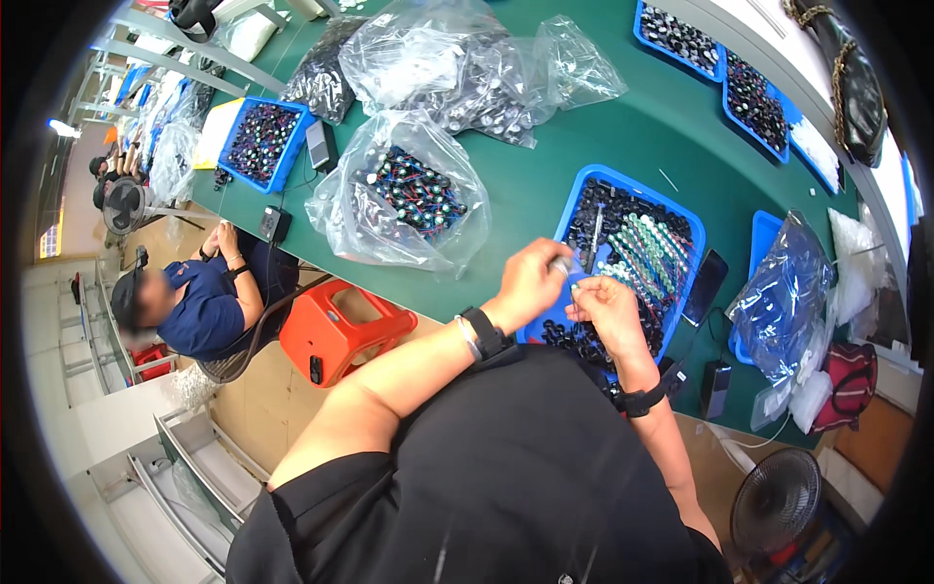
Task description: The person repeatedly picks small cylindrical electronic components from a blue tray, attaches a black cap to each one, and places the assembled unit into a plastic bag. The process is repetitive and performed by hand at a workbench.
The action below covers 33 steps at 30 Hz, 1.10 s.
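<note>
Both hands are over the near left part of a blue tray [694,219] on the green table. My left hand [531,282] is closed around a small part with a pale, shiny end; its kind is too small to make out. Just beside it, my right hand [611,310] is closed in a pinch, its fingertips almost meeting the left ones. What it pinches is too small to name. In the tray lie many small black parts [589,209] and rows of pale green round pieces with thin coloured wires [647,248]. A slim pen-like tool [596,229] rests on them.
Left of the tray stands an open clear bag [326,209] of wired parts. Large plastic bags [418,58] and more blue trays [282,175] sit farther off. A phone [707,282] lies at right. Another person [209,302] sits at left near a red stool [326,331].
</note>
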### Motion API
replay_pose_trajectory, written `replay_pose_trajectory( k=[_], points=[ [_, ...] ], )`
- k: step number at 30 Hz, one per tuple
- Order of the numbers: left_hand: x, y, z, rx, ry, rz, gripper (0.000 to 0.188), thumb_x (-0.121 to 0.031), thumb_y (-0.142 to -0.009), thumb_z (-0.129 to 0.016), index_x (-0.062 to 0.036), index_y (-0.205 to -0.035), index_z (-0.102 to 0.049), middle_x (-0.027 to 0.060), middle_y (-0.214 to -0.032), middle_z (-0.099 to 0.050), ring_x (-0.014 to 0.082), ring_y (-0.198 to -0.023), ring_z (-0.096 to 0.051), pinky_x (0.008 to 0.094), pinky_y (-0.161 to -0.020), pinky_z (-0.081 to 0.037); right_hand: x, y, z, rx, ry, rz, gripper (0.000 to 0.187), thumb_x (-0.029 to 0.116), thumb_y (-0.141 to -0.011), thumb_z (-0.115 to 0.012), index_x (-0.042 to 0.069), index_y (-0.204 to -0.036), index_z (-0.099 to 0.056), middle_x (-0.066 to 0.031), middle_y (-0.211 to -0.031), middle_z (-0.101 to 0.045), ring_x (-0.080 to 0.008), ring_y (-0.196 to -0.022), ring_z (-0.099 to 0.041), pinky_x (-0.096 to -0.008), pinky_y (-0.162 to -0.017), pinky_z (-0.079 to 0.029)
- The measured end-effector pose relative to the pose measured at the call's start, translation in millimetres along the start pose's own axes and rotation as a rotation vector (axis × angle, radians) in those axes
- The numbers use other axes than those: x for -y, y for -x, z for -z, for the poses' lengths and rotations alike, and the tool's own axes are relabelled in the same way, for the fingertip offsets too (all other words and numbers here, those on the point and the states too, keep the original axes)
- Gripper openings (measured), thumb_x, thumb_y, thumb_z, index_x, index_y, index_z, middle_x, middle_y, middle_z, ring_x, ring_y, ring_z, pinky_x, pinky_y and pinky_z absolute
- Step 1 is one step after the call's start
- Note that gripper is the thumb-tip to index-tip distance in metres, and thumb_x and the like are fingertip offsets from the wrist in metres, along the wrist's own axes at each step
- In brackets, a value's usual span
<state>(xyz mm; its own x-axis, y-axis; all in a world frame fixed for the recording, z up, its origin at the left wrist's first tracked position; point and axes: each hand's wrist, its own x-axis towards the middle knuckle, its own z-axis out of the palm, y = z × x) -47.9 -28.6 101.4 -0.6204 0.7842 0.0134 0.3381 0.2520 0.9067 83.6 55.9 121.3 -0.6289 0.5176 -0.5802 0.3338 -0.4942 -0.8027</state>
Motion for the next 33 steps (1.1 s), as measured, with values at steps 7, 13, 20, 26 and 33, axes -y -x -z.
replay_pose_trajectory(
  k=[7,13,20,26,33],
  points=[
    [45,-15,61,-0.190,0.484,0.423,0.032,-0.001,-0.086,-0.056,0.0007,-0.118,-0.057,0.0040,-0.088,-0.062,0.0082,-0.070,-0.054,0.0209,-0.063,-0.044,-28,-9,24,-0.065,-0.105,0.011,0.016,0.005,-0.086,-0.057,-0.001,-0.100,-0.053,-0.0086,-0.086,-0.062,-0.0154,-0.075,-0.063,-0.0245,-0.064,-0.050],
    [58,-15,108,-0.054,0.620,0.547,0.022,-0.001,-0.087,-0.058,0.0037,-0.108,-0.059,0.0071,-0.096,-0.064,0.0133,-0.080,-0.061,0.0246,-0.074,-0.050,-56,-25,42,-0.166,-0.177,0.041,0.016,0.002,-0.084,-0.055,0.005,-0.099,-0.052,-0.0046,-0.087,-0.061,-0.0100,-0.076,-0.058,-0.0204,-0.058,-0.039],
    [57,20,75,0.147,0.366,0.478,0.019,-0.007,-0.088,-0.059,0.0016,-0.104,-0.058,0.0043,-0.090,-0.062,0.0109,-0.079,-0.058,0.0251,-0.066,-0.049,-45,-72,18,-0.551,0.654,0.265,0.026,0.024,-0.082,-0.066,0.004,-0.098,-0.061,-0.0140,-0.082,-0.067,-0.0248,-0.073,-0.064,-0.0345,-0.065,-0.048],
    [93,17,46,0.268,0.185,0.372,0.017,-0.009,-0.085,-0.063,-0.0017,-0.100,-0.064,0.0044,-0.093,-0.062,0.0157,-0.085,-0.056,0.0278,-0.075,-0.047,-44,-111,17,-0.592,1.004,0.138,0.036,0.034,-0.080,-0.067,0.005,-0.100,-0.063,-0.0196,-0.092,-0.066,-0.0378,-0.087,-0.063,-0.0470,-0.075,-0.048],
    [122,21,19,0.132,-0.410,-0.011,0.024,-0.021,-0.079,-0.067,-0.0096,-0.101,-0.069,0.0066,-0.094,-0.056,0.0281,-0.094,-0.053,0.0381,-0.083,-0.043,-48,-78,23,-0.466,0.968,0.349,0.026,0.030,-0.084,-0.058,0.006,-0.093,-0.055,-0.0188,-0.075,-0.062,-0.0382,-0.075,-0.062,-0.0477,-0.065,-0.046]
  ],
)
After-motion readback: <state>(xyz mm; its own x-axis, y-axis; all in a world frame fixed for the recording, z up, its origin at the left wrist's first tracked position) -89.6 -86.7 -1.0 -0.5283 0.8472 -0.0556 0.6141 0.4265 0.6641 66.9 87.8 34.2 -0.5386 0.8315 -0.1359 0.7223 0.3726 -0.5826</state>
